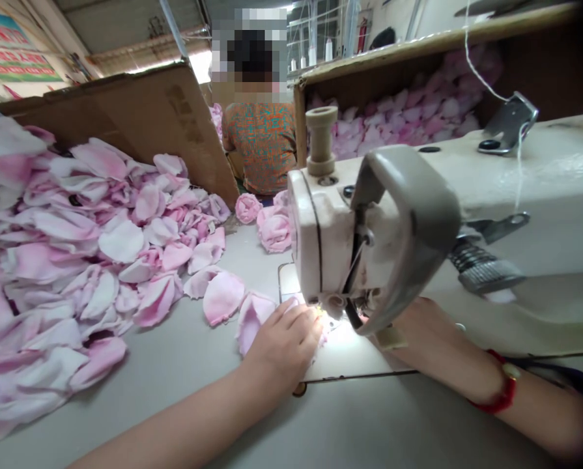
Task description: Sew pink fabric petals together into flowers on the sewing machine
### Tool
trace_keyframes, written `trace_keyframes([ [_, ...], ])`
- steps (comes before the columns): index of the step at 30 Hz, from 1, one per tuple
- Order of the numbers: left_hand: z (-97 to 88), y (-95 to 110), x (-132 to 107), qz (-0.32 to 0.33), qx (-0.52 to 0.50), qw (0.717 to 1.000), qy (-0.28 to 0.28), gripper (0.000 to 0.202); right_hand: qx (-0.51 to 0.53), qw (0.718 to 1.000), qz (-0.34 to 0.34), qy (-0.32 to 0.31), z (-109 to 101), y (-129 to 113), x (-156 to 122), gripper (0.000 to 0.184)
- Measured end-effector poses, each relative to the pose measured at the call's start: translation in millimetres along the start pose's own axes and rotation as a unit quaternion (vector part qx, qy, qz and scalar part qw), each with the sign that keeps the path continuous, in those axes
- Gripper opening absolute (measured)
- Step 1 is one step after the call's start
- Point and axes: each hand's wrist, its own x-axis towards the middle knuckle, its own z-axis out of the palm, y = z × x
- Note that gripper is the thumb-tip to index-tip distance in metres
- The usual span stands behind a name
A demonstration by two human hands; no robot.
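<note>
My left hand lies by the lit needle area, its fingers bent and close together, gripping a pink fabric petal against the machine bed. A string of petals, with another pink petal in it, trails away leftward over the table. The sewing machine stands in front of me, its head covering the needle and part of the work. Behind its grey guard, my right hand reaches toward the needle from the right. Its fingertips are hidden, so what they hold does not show. A red bracelet circles that wrist.
A large heap of pink and white fabric petals covers the left of the table. Rolled pink fabric flowers lie behind the machine head. Cardboard boxes stand beyond, one holding more petals. A person sits further back.
</note>
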Motion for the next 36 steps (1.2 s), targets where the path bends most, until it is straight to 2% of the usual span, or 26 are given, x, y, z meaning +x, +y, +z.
trace_keyframes([
  [7,1.5,-0.8,-7.1,0.009,-0.022,0.999,-0.047,0.022,-0.031,0.998,-0.024,0.056,9.1,3.4,-3.1,0.025],
  [16,1.9,-2.6,-6.3,0.011,0.002,0.996,-0.085,0.024,-0.048,0.999,-0.021,0.011,5.8,5.9,1.6,0.025],
  [19,0.2,-4.4,-4.9,0.02,-0.001,0.997,-0.077,0.024,-0.039,0.999,-0.011,0.007,4.8,5.2,1.2,0.026],
  [26,-8.6,-4.5,-4.1,0.012,-0.067,0.997,-0.031,0.025,-0.037,0.998,0.006,0.051,0.6,1.8,-4.0,0.027],
  [32,-9.9,12.7,-4.8,-0.007,0.019,0.997,-0.074,0.037,-0.031,0.992,-0.002,0.12,-3.3,-0.6,-0.6,0.02],
  [36,-14.0,9.3,-5.5,0.001,0.04,0.995,-0.09,0.043,-0.055,0.99,0.008,0.13,-12.1,-5.2,-16.4,0.016],
])
